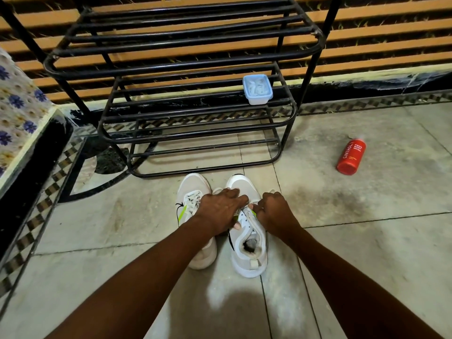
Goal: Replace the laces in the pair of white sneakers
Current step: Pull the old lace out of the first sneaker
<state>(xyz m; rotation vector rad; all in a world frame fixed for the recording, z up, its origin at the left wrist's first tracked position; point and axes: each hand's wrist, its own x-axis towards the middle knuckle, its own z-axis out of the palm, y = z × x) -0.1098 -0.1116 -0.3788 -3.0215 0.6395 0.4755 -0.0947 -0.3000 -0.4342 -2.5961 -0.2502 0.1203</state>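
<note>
Two white sneakers stand side by side on the floor, toes pointing away from me. The left sneaker (193, 192) has white laces threaded through it. On the right sneaker (249, 250) both my hands work at the lace area. My left hand (220, 211) lies over its tongue and laces, fingers spread across, thumb against the shoe's side. My right hand (271, 211) has curled fingers pinching the white lace (249, 209) at the eyelets. A small blue-rimmed plastic box (257, 89) with white laces inside stands on the rack's middle shelf.
A black metal shoe rack (195, 133) stands just beyond the sneakers, against an orange-and-black striped wall. A red body-wash bottle (351, 157) lies on the tiled floor to the right. A floral cloth (17, 104) covers a ledge at the left.
</note>
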